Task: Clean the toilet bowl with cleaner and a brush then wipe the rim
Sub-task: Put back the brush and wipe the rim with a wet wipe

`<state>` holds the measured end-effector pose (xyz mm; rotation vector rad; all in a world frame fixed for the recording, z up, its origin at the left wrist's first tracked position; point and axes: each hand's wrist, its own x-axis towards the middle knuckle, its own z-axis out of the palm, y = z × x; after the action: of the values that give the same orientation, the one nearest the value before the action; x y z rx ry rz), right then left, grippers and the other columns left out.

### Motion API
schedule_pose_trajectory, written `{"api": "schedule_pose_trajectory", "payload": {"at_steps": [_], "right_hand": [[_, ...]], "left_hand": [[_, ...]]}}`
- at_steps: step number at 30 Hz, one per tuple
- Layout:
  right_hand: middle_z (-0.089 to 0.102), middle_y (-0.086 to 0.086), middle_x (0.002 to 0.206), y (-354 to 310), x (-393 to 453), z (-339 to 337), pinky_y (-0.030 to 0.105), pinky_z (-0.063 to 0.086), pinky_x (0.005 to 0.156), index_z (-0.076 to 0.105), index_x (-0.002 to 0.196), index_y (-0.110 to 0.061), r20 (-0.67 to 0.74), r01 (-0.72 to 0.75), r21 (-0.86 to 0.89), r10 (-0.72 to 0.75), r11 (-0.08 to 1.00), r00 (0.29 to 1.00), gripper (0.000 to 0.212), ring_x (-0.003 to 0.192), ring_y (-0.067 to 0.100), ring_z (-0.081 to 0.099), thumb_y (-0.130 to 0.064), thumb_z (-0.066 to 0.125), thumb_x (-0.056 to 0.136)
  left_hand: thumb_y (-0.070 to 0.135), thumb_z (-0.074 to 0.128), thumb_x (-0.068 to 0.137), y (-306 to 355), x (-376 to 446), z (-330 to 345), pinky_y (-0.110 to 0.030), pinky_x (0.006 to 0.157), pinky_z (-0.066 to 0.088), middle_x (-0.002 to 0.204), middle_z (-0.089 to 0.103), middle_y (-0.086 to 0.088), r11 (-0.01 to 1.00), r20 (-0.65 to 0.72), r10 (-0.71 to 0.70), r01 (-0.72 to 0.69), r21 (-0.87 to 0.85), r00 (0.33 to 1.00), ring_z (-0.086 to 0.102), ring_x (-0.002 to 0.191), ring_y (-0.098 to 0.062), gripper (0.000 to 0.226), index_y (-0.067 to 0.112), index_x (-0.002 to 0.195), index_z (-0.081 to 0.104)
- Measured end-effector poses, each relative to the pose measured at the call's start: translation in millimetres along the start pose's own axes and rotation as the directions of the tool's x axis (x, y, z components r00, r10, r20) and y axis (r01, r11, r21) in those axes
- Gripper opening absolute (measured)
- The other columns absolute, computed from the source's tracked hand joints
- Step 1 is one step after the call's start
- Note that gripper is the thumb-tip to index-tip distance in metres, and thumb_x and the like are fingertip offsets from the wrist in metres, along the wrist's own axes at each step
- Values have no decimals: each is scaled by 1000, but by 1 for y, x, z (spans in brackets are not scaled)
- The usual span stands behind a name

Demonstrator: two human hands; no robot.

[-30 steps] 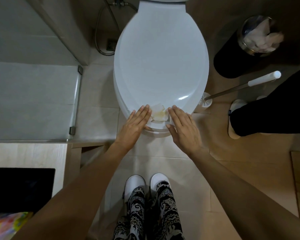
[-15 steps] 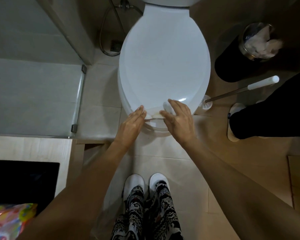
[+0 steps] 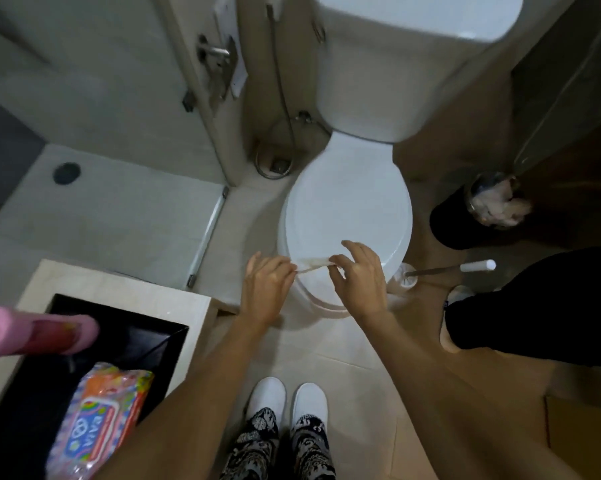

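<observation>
Both of my hands pinch one soiled tissue (image 3: 314,263) stretched between them, the left hand (image 3: 266,284) on its near end, the right hand (image 3: 359,275) on its far end. Just under the grip sits the closed toilet lid (image 3: 349,206). Right of my right hand, the toilet brush (image 3: 444,270) leans in its holder; farther right stands a waste bin (image 3: 496,202).

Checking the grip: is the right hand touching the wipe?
Touching. The head view shows the right hand pinching one end of the wipe above the closed toilet lid.
</observation>
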<state>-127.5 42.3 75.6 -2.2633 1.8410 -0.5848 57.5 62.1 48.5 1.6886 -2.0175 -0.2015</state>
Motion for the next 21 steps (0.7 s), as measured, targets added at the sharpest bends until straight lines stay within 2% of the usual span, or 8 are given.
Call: {"api": "schedule_pose_trajectory", "payload": {"at_steps": [2, 5, 8, 10, 13, 17, 21], "right_hand": [[68, 19, 108, -18, 6, -21, 41, 51, 87, 77, 77, -10, 14, 47, -29, -47, 998, 999, 12, 102, 37, 64, -10, 84, 67], [67, 20, 114, -48, 16, -42, 42, 50, 90, 78, 77, -11, 34, 129, -45, -128, 991, 991, 13, 106, 38, 62, -9, 85, 66], [66, 20, 115, -79, 21, -45, 42, 49, 91, 77, 77, -9, 52, 216, -21, -214, 976, 975, 13, 107, 38, 61, -8, 84, 66], [67, 19, 111, -102, 22, -40, 41, 49, 89, 76, 77, -9, 85, 269, 5, -268, 963, 960, 14, 105, 37, 62, -7, 84, 65], [68, 19, 103, -139, 18, -21, 41, 52, 83, 75, 75, -9, 156, 369, 62, -374, 927, 914, 16, 96, 37, 64, -6, 84, 62], [70, 18, 100, -188, 4, 14, 39, 55, 79, 76, 72, -12, 271, 463, 105, -473, 880, 838, 17, 93, 35, 66, -10, 86, 58], [69, 12, 98, -232, -21, 57, 31, 51, 79, 75, 68, -15, 387, 526, 137, -534, 839, 752, 19, 93, 31, 65, -15, 86, 52]], "left_hand": [[29, 54, 83, 7, -3, -30, -47, 93, 43, 94, 71, -3, 996, -31, -67, 68, 54, 997, 66, 83, -23, 23, 18, 79, 73], [25, 66, 78, 10, -10, -69, -56, 97, 40, 104, 70, -6, 977, -71, -161, 169, 130, 984, 65, 91, -23, 10, 20, 81, 74], [27, 61, 80, 4, -21, -97, -53, 101, 32, 110, 68, -5, 948, -109, -257, 272, 163, 960, 65, 95, -23, 14, 22, 82, 74], [28, 53, 83, -6, -33, -112, -49, 102, 28, 109, 69, -4, 924, -126, -322, 340, 173, 938, 66, 94, -21, 21, 22, 82, 73], [27, 52, 80, -28, -60, -130, -44, 102, 25, 102, 69, -1, 878, -176, -421, 448, 168, 890, 67, 89, -19, 22, 23, 79, 73], [25, 47, 75, -61, -106, -148, -40, 93, 31, 85, 69, 3, 820, -232, -503, 545, 178, 833, 65, 76, -19, 25, 22, 69, 71], [22, 51, 76, -100, -158, -153, -41, 90, 31, 84, 68, 1, 746, -231, -577, 621, 242, 783, 65, 75, -24, 22, 19, 70, 72]]}}
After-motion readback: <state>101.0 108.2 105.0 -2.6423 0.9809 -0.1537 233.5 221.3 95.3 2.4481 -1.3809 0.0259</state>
